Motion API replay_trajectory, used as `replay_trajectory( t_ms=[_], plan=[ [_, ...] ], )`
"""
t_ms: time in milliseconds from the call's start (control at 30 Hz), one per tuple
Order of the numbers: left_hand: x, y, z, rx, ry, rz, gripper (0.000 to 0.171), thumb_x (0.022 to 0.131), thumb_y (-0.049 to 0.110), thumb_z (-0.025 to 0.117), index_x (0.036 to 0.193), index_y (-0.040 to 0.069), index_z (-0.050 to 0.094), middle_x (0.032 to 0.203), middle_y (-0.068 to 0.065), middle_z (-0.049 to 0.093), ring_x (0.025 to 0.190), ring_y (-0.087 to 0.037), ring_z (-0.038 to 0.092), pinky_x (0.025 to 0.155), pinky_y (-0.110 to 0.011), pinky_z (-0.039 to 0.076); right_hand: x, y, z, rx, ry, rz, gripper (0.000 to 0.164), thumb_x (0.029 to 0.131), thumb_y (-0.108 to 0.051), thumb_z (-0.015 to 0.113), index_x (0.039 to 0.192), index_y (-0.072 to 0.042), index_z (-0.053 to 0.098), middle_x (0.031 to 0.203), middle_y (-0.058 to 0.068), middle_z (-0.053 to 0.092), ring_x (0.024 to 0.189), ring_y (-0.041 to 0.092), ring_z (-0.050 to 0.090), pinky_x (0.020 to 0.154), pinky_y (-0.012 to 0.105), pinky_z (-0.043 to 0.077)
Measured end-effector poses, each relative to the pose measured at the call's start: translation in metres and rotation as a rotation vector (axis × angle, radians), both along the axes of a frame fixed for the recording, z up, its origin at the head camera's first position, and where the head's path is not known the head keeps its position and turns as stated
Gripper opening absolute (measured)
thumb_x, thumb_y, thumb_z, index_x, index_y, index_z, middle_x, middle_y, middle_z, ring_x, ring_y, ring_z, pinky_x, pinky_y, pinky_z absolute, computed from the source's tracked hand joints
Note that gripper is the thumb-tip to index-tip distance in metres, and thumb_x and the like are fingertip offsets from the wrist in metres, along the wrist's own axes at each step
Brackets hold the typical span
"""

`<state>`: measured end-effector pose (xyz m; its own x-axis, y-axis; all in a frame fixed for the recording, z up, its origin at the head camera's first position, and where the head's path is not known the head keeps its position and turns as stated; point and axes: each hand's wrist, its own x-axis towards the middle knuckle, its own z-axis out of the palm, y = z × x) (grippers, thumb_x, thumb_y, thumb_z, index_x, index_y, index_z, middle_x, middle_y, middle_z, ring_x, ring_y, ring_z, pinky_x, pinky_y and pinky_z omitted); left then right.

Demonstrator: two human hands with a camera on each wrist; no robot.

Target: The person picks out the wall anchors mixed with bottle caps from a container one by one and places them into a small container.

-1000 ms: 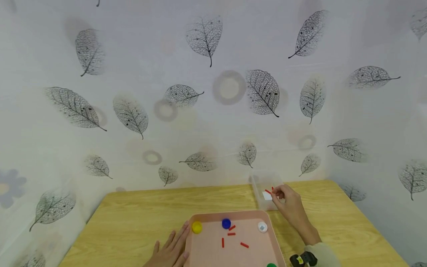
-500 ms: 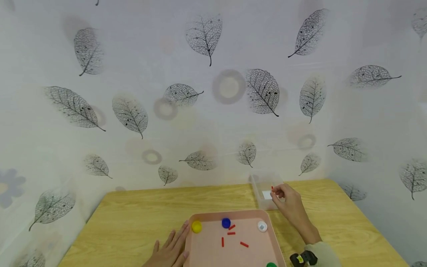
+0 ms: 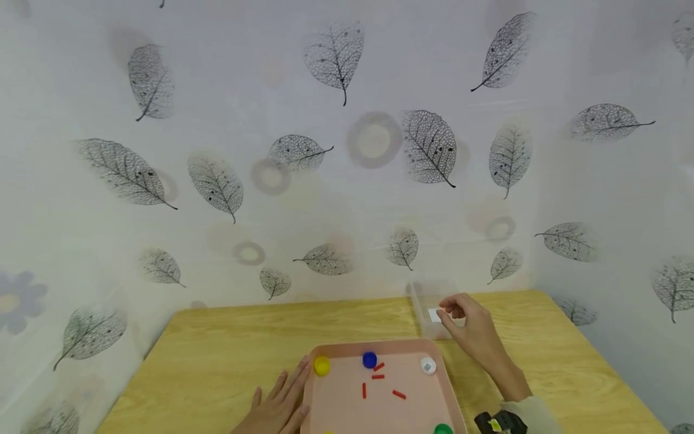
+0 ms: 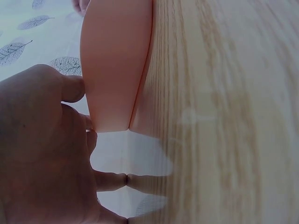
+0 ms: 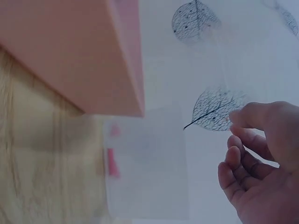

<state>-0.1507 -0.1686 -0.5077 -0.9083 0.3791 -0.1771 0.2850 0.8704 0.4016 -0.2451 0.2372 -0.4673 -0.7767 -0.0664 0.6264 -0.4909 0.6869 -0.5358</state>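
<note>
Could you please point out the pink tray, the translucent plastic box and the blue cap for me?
Pink tray (image 3: pixel 379 416), head view, on its bare floor.
Translucent plastic box (image 3: pixel 435 331), head view, on its near wall.
Blue cap (image 3: pixel 370 360), head view, middle of its visible face.

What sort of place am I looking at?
Hard to be sure, but probably a small tabletop work area indoors: a wood-grain table stands before a leaf-print wall, with a pink tray on it.

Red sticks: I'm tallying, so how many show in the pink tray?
4 in the head view: one stick by the blue cap, a second just below, a third lower left, a fourth lower right. The near end of the tray is cut off, so more may be hidden.
</note>
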Motion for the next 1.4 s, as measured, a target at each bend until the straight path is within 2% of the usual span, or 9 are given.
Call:
replay_trajectory(
  t_ms=[233, 467, 733, 900, 1033, 1133, 1267, 1333, 1400],
  plan=[
    [0.000, 0.000, 0.002, -0.005, 0.016, -0.036, 0.065, 0.098, 0.061, 0.017, 0.153, 0.031, 0.000, 0.158, 0.010, -0.004, 0.139, -0.042, 0.016, 0.085, -0.084, 0.007, 0.017, -0.007, 0.015, -0.024, -0.027, 0.056, 0.012, 0.085, -0.013, 0.072, 0.094, -0.015, 0.064, 0.080, -0.008, 0.060, 0.069, 0.009, 0.051, 0.061, 0.021, 0.044],
    [0.001, -0.002, 0.002, 0.001, 0.014, -0.035, 0.065, 0.098, 0.061, 0.017, 0.153, 0.031, 0.001, 0.159, 0.010, -0.002, 0.139, -0.042, 0.016, 0.085, -0.084, 0.008, 0.030, -0.011, 0.013, -0.074, -0.061, 0.093, 0.016, 0.083, -0.010, 0.074, 0.093, -0.018, 0.064, 0.077, -0.008, 0.058, 0.068, 0.009, 0.052, 0.061, 0.021, 0.044],
    [-0.001, -0.003, 0.001, 0.024, -0.016, -0.015, 0.067, 0.097, 0.063, 0.017, 0.153, 0.032, 0.000, 0.159, 0.008, 0.000, 0.140, -0.042, 0.015, 0.085, -0.084, 0.005, 0.041, -0.018, 0.011, -0.033, -0.083, 0.115, 0.014, 0.083, -0.014, 0.074, 0.094, -0.018, 0.065, 0.078, -0.013, 0.058, 0.070, 0.006, 0.053, 0.064, 0.026, 0.048],
    [-0.001, -0.002, -0.001, 0.043, -0.001, -0.018, 0.066, 0.097, 0.061, 0.019, 0.153, 0.032, 0.001, 0.159, 0.008, 0.001, 0.139, -0.042, 0.016, 0.085, -0.084, 0.005, 0.050, -0.027, 0.005, -0.059, -0.131, 0.152, 0.023, 0.082, -0.009, 0.074, 0.095, -0.026, 0.063, 0.081, -0.013, 0.059, 0.071, 0.006, 0.054, 0.064, 0.023, 0.048],
    [-0.001, -0.002, -0.001, 0.061, 0.018, -0.023, 0.063, 0.099, 0.058, 0.020, 0.153, 0.031, 0.002, 0.159, 0.008, 0.002, 0.140, -0.041, 0.015, 0.086, -0.084, 0.004, 0.056, -0.035, -0.002, -0.083, -0.157, 0.192, 0.021, 0.084, -0.012, 0.073, 0.093, -0.028, 0.063, 0.079, -0.013, 0.059, 0.070, 0.006, 0.053, 0.063, 0.025, 0.048],
    [-0.001, -0.003, -0.001, 0.060, 0.022, -0.025, 0.063, 0.099, 0.058, 0.021, 0.153, 0.031, 0.002, 0.159, 0.008, 0.003, 0.139, -0.041, 0.016, 0.086, -0.084, 0.004, 0.058, -0.041, -0.009, -0.094, -0.113, 0.224, 0.017, 0.083, -0.011, 0.074, 0.090, -0.023, 0.064, 0.076, -0.013, 0.057, 0.067, 0.009, 0.053, 0.060, 0.026, 0.048],
    [-0.002, -0.002, 0.001, 0.038, 0.006, -0.024, 0.065, 0.098, 0.061, 0.019, 0.153, 0.032, 0.001, 0.159, 0.008, 0.002, 0.139, -0.042, 0.016, 0.085, -0.084, 0.005, 0.059, -0.047, -0.018, -0.088, -0.038, 0.256, 0.020, 0.081, -0.007, 0.075, 0.089, -0.021, 0.064, 0.075, -0.012, 0.053, 0.065, 0.008, 0.052, 0.055, 0.025, 0.048],
    [-0.002, -0.002, 0.001, 0.032, 0.001, -0.024, 0.065, 0.097, 0.061, 0.018, 0.153, 0.032, 0.001, 0.159, 0.008, 0.001, 0.139, -0.042, 0.016, 0.085, -0.084, 0.005, 0.060, -0.050, -0.021, -0.083, -0.042, 0.268, 0.022, 0.081, -0.007, 0.075, 0.090, -0.023, 0.063, 0.076, -0.012, 0.054, 0.065, 0.006, 0.052, 0.054, 0.025, 0.048],
    [-0.001, -0.001, 0.001, 0.026, -0.005, -0.020, 0.066, 0.097, 0.062, 0.018, 0.153, 0.032, 0.000, 0.159, 0.008, 0.000, 0.140, -0.042, 0.015, 0.085, -0.084, 0.005, 0.062, -0.052, -0.023, -0.088, -0.090, 0.280, 0.022, 0.082, -0.007, 0.074, 0.091, -0.024, 0.063, 0.077, -0.012, 0.055, 0.067, 0.004, 0.052, 0.055, 0.025, 0.049]
  ],
)
